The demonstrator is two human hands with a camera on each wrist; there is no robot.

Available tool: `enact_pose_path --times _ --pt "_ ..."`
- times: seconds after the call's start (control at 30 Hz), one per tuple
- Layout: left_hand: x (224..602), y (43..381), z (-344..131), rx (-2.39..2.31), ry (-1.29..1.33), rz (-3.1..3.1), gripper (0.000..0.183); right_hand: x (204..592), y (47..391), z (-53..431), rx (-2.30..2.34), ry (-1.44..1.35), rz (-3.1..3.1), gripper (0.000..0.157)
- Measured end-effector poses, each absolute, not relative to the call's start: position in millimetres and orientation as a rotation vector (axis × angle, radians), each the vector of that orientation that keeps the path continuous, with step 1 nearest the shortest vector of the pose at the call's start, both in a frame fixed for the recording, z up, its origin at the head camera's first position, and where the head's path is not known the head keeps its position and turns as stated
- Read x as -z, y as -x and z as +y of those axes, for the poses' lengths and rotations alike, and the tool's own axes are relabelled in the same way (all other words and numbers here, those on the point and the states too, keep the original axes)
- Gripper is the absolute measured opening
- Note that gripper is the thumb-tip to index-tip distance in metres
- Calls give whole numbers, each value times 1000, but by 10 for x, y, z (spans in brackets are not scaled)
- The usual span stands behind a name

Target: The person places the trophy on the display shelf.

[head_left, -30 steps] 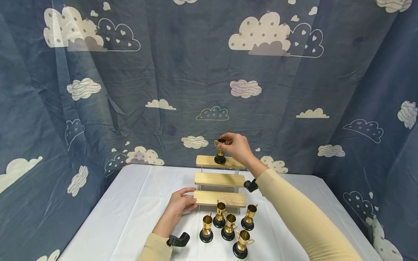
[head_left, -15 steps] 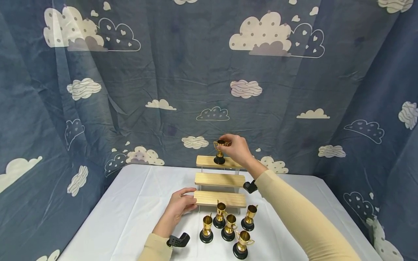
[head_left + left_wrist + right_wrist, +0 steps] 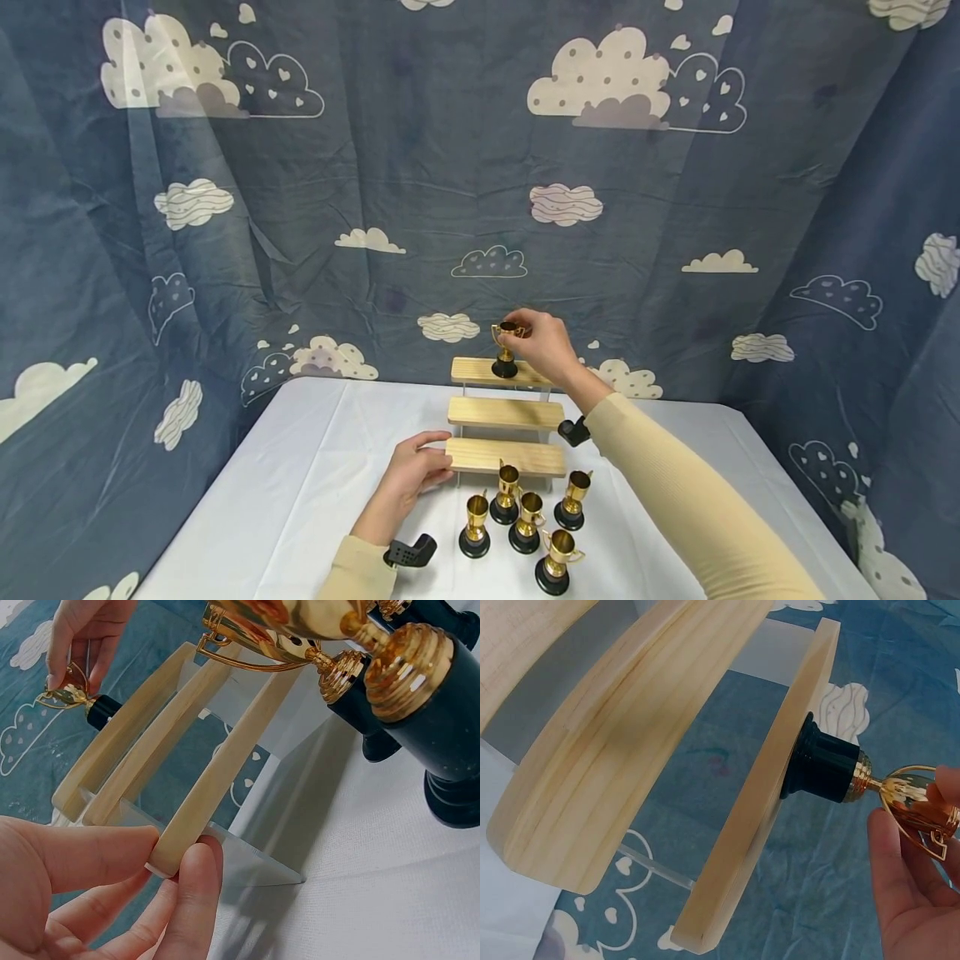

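On the top shelf of a three-tier wooden display stand [image 3: 506, 412] a small gold trophy cup [image 3: 506, 364] stands upright on its black base. My right hand [image 3: 545, 342] pinches that cup by its bowl and handle, as the right wrist view shows, with the base [image 3: 821, 761] against the shelf board. My left hand [image 3: 408, 473] grips the left end of the lowest board [image 3: 180, 832], thumb on one face and fingers on the other. Several more gold trophy cups with black bases, one of them the front trophy cup [image 3: 555, 562], stand in front of the stand.
The white tablecloth [image 3: 315, 467] covers the table. Behind it and at both sides hangs a blue cloud-print curtain [image 3: 420, 167]. Clear side supports [image 3: 255, 855] hold the boards. The nearest trophy cup [image 3: 504, 496] stands close before the lowest board.
The trophy cup in my right hand has shifted very slightly left and lower on the top shelf since a second ago. My left hand keeps its place on the lowest board.
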State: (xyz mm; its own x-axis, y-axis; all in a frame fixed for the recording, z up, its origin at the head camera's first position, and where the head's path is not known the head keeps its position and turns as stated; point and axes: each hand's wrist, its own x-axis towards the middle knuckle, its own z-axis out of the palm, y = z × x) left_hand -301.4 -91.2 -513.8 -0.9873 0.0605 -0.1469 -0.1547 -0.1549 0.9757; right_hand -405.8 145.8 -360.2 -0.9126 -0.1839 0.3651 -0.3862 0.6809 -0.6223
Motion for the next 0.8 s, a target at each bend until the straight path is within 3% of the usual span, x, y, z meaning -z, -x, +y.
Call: enact_pose_path --times 0.47,0.8 --pt "5213 3059 -917 -2285 108 1947 56 3619 4052 1464 -1065 -466 -2613 34" --pt "5186 3048 -916 -2281 114 1946 57 3592 4033 1476 -1065 -490 -2630 44"
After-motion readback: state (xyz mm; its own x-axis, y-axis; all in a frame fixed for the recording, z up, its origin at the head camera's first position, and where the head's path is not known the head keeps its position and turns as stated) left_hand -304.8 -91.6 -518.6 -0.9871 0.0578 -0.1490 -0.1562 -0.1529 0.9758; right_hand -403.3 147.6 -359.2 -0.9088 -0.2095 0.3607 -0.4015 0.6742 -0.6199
